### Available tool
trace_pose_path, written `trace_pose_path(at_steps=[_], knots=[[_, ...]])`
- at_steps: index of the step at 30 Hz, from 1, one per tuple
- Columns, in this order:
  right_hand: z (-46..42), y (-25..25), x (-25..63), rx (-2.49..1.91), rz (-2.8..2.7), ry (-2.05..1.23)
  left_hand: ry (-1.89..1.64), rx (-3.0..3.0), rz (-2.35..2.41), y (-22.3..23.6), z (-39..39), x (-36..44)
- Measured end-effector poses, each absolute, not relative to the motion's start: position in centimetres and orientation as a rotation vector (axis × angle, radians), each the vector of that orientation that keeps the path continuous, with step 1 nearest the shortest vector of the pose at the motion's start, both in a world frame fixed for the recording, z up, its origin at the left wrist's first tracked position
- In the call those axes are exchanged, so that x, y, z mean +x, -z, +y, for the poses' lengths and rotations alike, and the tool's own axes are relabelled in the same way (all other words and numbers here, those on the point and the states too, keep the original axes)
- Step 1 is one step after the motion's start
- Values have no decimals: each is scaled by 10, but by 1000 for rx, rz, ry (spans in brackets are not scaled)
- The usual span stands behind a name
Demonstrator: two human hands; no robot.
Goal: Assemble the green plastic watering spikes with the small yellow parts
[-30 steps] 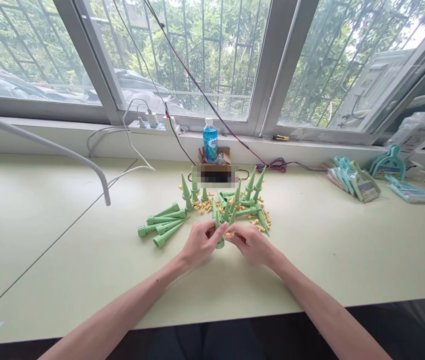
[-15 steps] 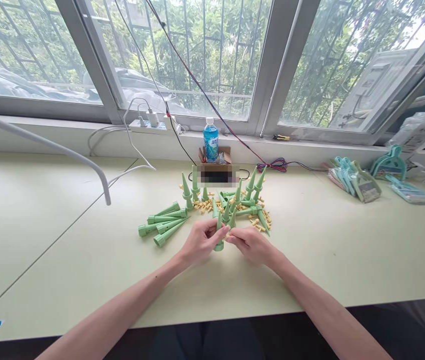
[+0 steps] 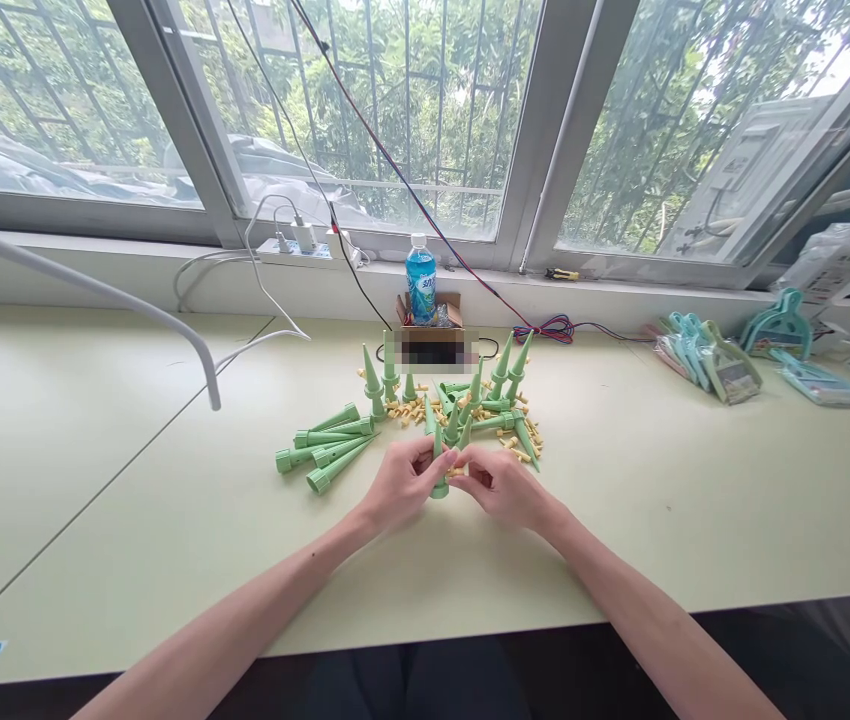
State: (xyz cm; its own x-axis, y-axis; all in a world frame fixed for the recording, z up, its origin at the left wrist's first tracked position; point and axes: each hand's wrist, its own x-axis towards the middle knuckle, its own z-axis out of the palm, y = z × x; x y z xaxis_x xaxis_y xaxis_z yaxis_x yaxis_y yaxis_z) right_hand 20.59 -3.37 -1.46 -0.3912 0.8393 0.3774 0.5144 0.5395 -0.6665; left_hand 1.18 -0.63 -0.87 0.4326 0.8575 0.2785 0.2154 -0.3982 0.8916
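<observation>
My left hand (image 3: pixel 399 487) grips a green plastic cone spike (image 3: pixel 438 482) held upright just above the pale green table (image 3: pixel 170 520). My right hand (image 3: pixel 504 488) meets it from the right, fingers pinched on a small yellow piece (image 3: pixel 457 470) at the spike's side. Just beyond my hands, more green spikes (image 3: pixel 489 395) stand and lie among scattered yellow pieces (image 3: pixel 410 410). A row of finished-looking green spikes (image 3: pixel 324 448) lies on its side to the left.
A blue drink bottle (image 3: pixel 420 285) stands by a small cardboard box (image 3: pixel 432 330) at the back. Cables and a power strip (image 3: pixel 297 250) run along the window sill. Teal packaged goods (image 3: pixel 725 360) lie at the right. A white tube (image 3: pixel 132 310) arches over the left.
My hands stay in the same spot with the spike; the right hand's fingers have shifted slightly against its side. Nothing else has moved.
</observation>
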Motion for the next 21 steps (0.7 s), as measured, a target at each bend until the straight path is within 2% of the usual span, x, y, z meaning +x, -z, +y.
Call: trace_pose_path(at_steps=[21], knots=[[-32,16,207,-1082,-2146,-568,-913,1917,910,2,-7,11]])
